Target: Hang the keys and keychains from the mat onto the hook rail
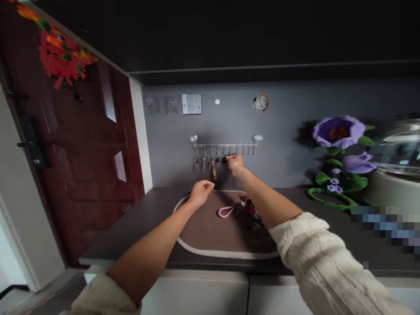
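On the grey wall a hook rail (226, 145) with several hooks is held by two suction cups. From its left hooks hang several key rings with keys (197, 162), one bearing a dark strap-like tag with lettering (214, 170). My right hand (235, 164) is at the rail, its fingers closed on a dark key (224, 160) by a middle hook. Lower and to the left, below the tag, my left hand (201, 192) is closed with fingertips together; nothing shows in it. A bunch of keys (247, 204) with a pink loop (225, 212) lies on a brown mat (206, 232).
A dark shelf (229, 39) overhangs the counter (131, 227). At right stand purple knitted-looking flowers (337, 131) and a glass-topped appliance (400, 153). Two single hooks (173, 103) and a white switch panel (191, 104) are above. A red-brown door (88, 144) is at left.
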`<state>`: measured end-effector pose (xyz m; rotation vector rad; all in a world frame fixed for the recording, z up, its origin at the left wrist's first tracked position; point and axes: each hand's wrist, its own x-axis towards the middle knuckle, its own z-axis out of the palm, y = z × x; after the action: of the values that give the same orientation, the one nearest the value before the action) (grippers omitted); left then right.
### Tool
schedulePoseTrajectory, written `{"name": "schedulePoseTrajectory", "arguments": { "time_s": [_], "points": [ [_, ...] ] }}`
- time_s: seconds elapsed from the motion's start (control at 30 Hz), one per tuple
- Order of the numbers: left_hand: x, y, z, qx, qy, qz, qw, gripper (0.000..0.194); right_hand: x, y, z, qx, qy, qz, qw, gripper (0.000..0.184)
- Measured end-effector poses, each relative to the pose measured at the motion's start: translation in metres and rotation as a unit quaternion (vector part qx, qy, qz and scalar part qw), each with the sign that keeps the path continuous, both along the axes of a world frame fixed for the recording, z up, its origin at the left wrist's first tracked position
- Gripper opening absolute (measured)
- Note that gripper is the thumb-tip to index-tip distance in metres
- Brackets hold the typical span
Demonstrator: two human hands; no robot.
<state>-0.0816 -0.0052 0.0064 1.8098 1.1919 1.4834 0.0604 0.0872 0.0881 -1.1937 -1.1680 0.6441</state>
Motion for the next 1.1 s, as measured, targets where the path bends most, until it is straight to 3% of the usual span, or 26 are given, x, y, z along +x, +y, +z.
{"name": "schedulePoseTrajectory", "arguments": {
  "time_s": [0.33,0.6,0.87,1.1],
  "points": [
    [-0.003,-0.005,0.007,0.000,0.002,-0.001,1.000,0.025,0.013,-0.021,0.005,-0.018,-0.011,0.033,0.999,0.010],
    [0.002,-0.016,0.024,-0.039,-0.024,-0.007,0.999,0.014,0.037,-0.069,0.004,-0.047,0.003,0.166,0.985,0.005],
    [0.032,-0.018,0.036,-0.101,0.000,-0.051,0.994,0.007,0.064,-0.099,-0.026,-0.041,-0.083,0.205,0.974,0.002],
    [0.054,-0.007,0.015,-0.119,0.036,-0.070,0.990,0.010,0.079,-0.100,-0.056,-0.039,-0.221,0.230,0.947,0.007]
  ]
}}
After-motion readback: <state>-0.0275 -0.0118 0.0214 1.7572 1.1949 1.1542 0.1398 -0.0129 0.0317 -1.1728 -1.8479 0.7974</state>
